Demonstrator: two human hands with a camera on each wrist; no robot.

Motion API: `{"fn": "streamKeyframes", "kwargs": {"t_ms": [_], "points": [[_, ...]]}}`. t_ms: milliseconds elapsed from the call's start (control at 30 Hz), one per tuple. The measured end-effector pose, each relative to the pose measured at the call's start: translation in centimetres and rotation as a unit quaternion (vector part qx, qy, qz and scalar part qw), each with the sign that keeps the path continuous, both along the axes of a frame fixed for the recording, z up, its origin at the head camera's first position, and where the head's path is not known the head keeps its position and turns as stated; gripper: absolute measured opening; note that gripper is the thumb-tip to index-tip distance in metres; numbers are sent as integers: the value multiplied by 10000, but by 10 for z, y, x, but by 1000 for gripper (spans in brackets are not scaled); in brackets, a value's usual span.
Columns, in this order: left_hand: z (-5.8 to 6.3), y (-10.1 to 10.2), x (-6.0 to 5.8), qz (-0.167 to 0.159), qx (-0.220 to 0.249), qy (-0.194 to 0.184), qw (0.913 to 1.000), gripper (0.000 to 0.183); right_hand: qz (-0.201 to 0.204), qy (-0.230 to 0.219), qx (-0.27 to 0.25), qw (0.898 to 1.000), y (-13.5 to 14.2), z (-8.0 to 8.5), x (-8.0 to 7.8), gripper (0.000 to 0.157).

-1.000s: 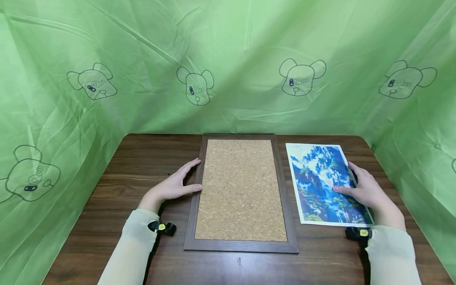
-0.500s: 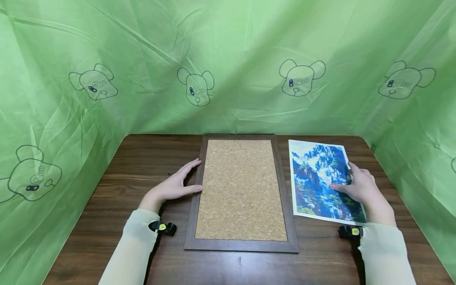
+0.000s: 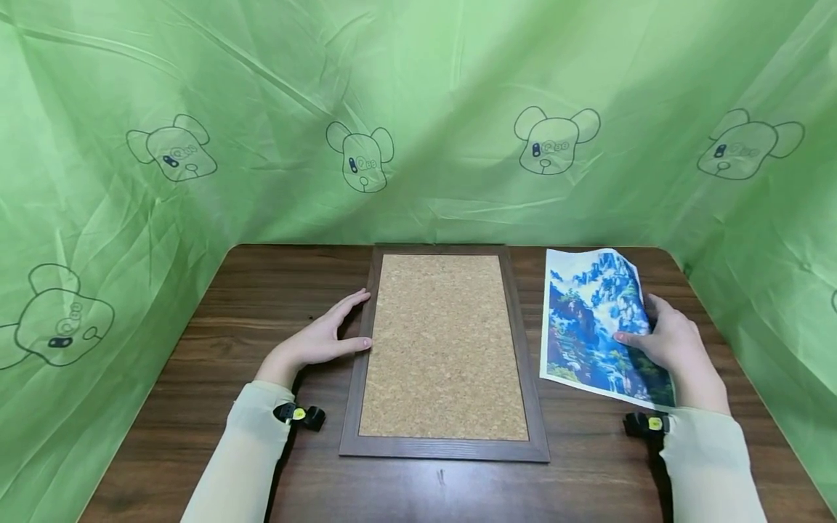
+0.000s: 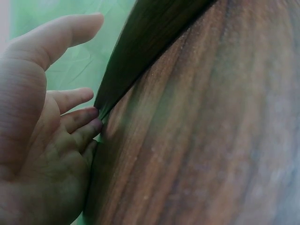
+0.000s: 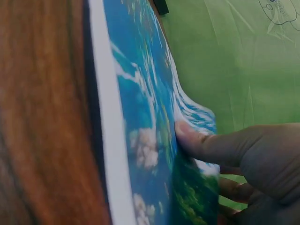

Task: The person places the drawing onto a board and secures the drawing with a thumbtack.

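Observation:
A cork board (image 3: pixel 445 349) in a dark brown wooden frame lies on the table, centred in the head view. My left hand (image 3: pixel 314 338) rests along its left side, fingers straight, fingertips and thumb right at the frame's edge. To the right of the board, my right hand (image 3: pixel 670 341) pinches the right edge of a landscape picture sheet (image 3: pixel 588 327), thumb on the printed face and fingers behind. Blue mountains and a waterfall fill the sheet inside a white border. In the right wrist view the sheet bends by the thumb (image 5: pixel 197 140).
The dark wood-grain table (image 3: pixel 255 290) is surrounded by green cloth (image 3: pixel 445 87) printed with bear-head outlines. Each wrist carries a small black camera on a strap. The board's far edge lies close to the back cloth.
My right hand has taken hold of the picture sheet; its top now curls and it sits tilted, shifted slightly, its left edge farther right. The left hand and board have stayed put.

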State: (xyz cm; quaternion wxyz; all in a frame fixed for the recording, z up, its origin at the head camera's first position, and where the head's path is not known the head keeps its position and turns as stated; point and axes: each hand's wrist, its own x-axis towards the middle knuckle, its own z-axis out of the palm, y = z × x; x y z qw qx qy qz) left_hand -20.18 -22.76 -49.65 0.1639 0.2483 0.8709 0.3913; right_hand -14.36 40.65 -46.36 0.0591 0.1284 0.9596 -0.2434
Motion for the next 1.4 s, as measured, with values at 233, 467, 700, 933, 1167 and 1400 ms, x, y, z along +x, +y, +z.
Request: {"fn": "streamKeyframes", "kwargs": {"t_ms": [233,467,700,933,1167,1400], "points": [[-2,-2,-1,28,-8,-5,10000,98,33,549,-325,9980,-6,1,-1,111],[-3,-1,-2,12,41,-19,10000,96,161,1068,-1138,9876,-9,8,2,106],[-2,-1,-2,29,41,-23,10000,92,33,932,-1433,9853,-16,30,8,75],[0,-1,-2,-2,36,50,10000,91,-547,1176,-2142,9681,-37,65,14,69],[0,-1,-3,-56,54,-4,10000,92,-462,1888,-4101,8911,-69,86,18,54],[-1,0,0,-53,76,-37,10000,89,206,2295,-5257,8188,-117,93,21,47]]}}
